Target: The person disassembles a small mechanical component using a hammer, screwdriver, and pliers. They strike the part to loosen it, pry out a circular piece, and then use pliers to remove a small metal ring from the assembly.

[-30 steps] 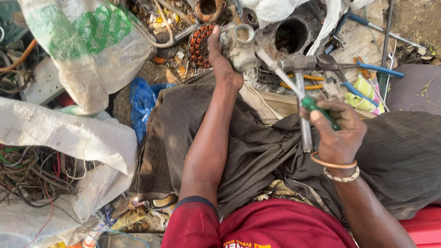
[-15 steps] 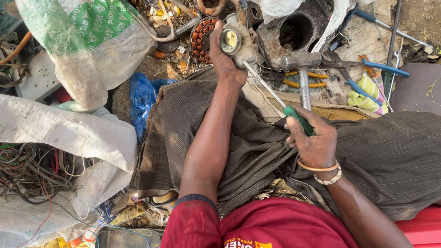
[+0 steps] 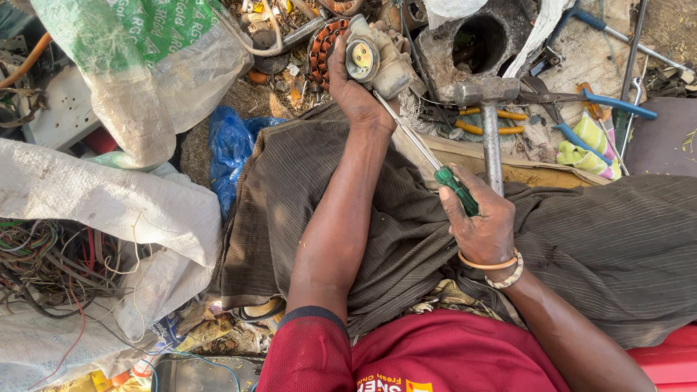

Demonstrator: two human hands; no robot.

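Note:
My left hand (image 3: 353,94) grips a grey metal motor part (image 3: 377,56) with a round opening, held up over my lap. In my right hand (image 3: 479,221) is a screwdriver with a green handle (image 3: 456,188), and its long shaft (image 3: 406,131) angles up to the underside of the metal part. A hammer (image 3: 488,116) with a steel head and shaft lies just beside my right hand, touching it or nearly so. My legs are covered by brown striped cloth (image 3: 290,189).
A copper-wound stator (image 3: 323,47) lies behind the part. A hollow stone block (image 3: 475,40), blue-handled pliers (image 3: 581,101) and yellow-handled tools (image 3: 486,123) sit ahead on the right. White sacks (image 3: 94,196), a clear plastic bag (image 3: 145,65) and tangled wires (image 3: 51,261) fill the left.
My right hand has dropped from the hammer's side and brought the screwdriver tip up against the metal part. My left hand has turned the part, so its round opening faces me.

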